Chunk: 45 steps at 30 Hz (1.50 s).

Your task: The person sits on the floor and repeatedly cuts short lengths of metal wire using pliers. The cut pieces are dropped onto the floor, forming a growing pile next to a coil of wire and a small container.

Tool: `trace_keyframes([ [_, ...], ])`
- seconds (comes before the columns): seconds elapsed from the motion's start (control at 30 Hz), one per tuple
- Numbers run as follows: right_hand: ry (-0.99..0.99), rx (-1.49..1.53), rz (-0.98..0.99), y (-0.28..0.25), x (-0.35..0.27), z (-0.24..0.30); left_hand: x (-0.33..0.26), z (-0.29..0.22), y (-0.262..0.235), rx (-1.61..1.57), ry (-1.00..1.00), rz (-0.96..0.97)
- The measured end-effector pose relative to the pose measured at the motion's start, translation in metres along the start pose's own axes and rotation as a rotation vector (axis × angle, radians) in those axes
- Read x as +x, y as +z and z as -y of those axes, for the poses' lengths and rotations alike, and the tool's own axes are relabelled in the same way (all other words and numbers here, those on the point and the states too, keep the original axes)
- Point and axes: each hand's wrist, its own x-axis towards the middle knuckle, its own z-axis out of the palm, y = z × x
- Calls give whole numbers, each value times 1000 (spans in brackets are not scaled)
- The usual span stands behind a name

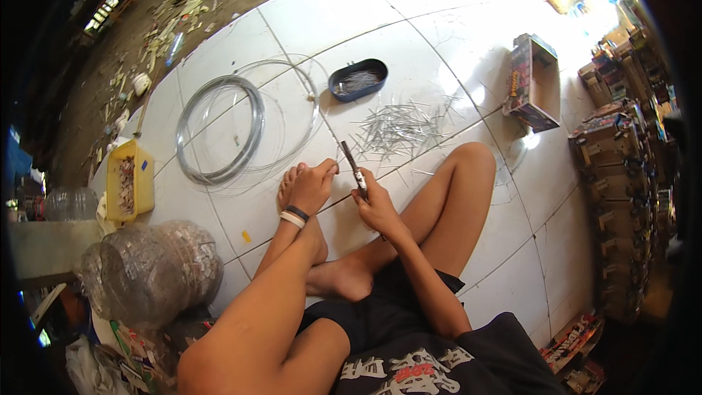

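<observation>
From where I stand, the dark oval dish (357,93) on the tiled floor (307,25) holds a heap of short, thin metal pieces, and a loose pile of wire pieces (398,132) lies spread just below it. Off to the left, a yellow tub (145,190) has small brownish bits inside; on the far right stands an open cardboard box (521,80).

The seated person's right hand (379,203) reaches forward past the knee, its fingers clamped around a dark hand tool (356,168), which slants up and leftward beside the pile. The left hand (311,189) leans over a bare foot (290,179), knuckles bent, thumb and forefinger close together at their tips; I can't tell whether they pinch anything. Beyond that foot lies a big wire coil (257,130).
</observation>
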Motion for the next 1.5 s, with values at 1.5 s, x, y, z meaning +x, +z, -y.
trace_keyframes([
  [1.5,466,363,-52,-69,8,-6,13,-9,-16,-62,133,238],
])
